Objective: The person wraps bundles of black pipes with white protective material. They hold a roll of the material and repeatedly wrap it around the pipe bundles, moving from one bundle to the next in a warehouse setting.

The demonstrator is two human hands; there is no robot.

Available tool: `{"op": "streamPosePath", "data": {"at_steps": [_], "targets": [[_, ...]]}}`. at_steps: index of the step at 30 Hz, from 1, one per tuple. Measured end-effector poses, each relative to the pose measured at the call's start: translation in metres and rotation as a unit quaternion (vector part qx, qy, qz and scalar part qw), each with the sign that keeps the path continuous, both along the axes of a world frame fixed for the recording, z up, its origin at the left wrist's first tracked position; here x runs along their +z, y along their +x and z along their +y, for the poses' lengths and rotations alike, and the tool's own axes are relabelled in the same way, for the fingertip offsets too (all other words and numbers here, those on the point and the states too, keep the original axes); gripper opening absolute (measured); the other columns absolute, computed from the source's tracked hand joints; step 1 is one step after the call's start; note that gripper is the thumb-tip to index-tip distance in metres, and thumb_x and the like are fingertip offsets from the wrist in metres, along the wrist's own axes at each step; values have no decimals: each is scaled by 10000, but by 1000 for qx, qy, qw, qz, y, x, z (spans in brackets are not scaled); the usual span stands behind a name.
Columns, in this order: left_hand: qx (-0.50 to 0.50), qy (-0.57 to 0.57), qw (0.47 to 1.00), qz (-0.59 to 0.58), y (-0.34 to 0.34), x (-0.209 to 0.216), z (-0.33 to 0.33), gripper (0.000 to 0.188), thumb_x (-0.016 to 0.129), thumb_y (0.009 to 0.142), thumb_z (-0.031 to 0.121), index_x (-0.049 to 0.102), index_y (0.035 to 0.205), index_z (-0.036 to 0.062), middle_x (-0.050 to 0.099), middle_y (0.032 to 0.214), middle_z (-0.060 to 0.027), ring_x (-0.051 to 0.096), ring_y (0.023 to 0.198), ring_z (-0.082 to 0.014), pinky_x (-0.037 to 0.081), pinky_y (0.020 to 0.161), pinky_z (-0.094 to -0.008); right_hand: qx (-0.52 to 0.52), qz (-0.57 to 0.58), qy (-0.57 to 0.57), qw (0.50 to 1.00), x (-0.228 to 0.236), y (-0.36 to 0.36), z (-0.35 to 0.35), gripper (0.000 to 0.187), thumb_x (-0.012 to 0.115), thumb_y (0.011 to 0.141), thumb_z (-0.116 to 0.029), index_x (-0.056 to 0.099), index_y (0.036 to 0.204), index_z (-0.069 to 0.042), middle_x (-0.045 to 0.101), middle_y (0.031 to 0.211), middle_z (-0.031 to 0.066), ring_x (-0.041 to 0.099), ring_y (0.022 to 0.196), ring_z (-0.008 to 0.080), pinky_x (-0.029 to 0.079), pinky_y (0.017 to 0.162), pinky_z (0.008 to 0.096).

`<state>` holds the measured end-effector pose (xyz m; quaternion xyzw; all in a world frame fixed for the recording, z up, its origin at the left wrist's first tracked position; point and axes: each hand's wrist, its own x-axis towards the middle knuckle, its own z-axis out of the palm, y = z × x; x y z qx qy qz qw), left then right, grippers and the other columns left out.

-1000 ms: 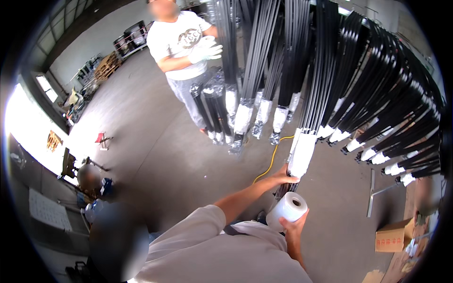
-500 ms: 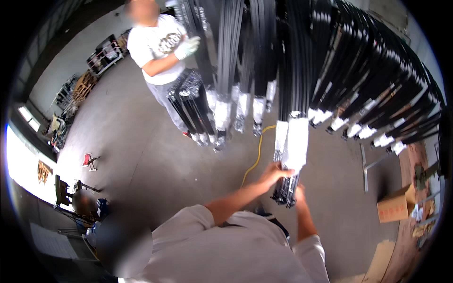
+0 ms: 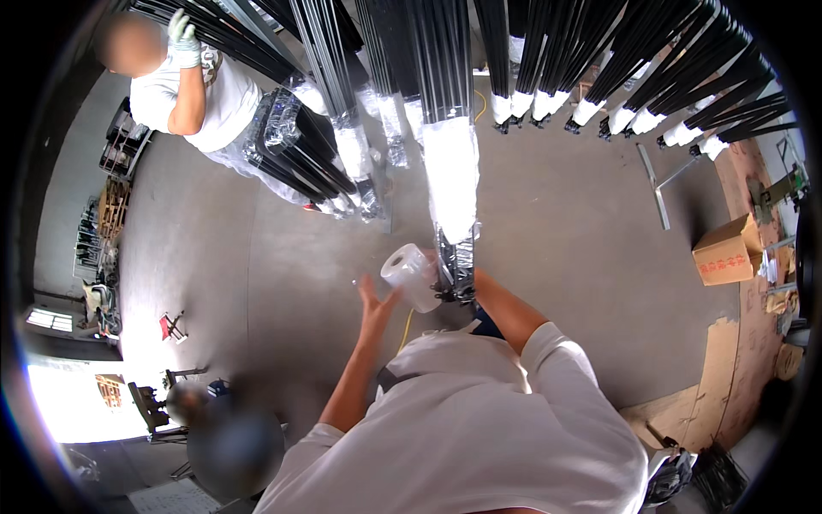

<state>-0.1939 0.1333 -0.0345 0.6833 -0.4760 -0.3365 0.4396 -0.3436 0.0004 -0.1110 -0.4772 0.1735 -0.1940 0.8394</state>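
A bundle of long black bars (image 3: 445, 68) hangs in front of me, its lower part wrapped in a white sleeve (image 3: 451, 176) and clear film. Against the left side of its lower end is a roll of clear plastic film (image 3: 409, 276), tilted with its core facing up and left. My left hand (image 3: 374, 306) is open beside the roll, fingers apart and thumb close to its edge; whether it touches cannot be told. My right hand (image 3: 480, 287) reaches behind the bundle's lower end from the right. Most of its fingers are hidden there, so its grip does not show.
More wrapped black bundles (image 3: 591, 68) hang in a row to the right. At the upper left a co-worker's gloved hand (image 3: 183, 38) is raised by other bundles. A cardboard box (image 3: 726, 253), a metal stand (image 3: 655, 188) and a red folding stool (image 3: 171, 326) stand on the floor.
My left hand has left the bundle and moved left, its fingers spreading. The roll of film now shows beside the bundle. My right hand has gone behind it. The view has shifted.
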Motion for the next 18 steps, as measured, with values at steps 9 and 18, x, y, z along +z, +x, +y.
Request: {"op": "streamPosePath", "data": {"at_steps": [9,18], "targets": [[-202,65,889,406,-29,62,-22,831,734,607,344,329,1261,31,469,1169,-55,441,1088,-187,354,907,-342,-70,16,-15,997,37,-19,12,503,589,786,-249,425,1216,-48,522,1089,73,492,984,146,398,848,304],[-167,68,935,307,-25,55,30,840,777,502,179,369,1223,39,493,1104,-64,473,1033,-181,384,884,-344,-110,-110,248,956,53,-41,3,395,328,917,-223,379,1253,-22,516,1156,157,519,1043,255,425,892,373]]}}
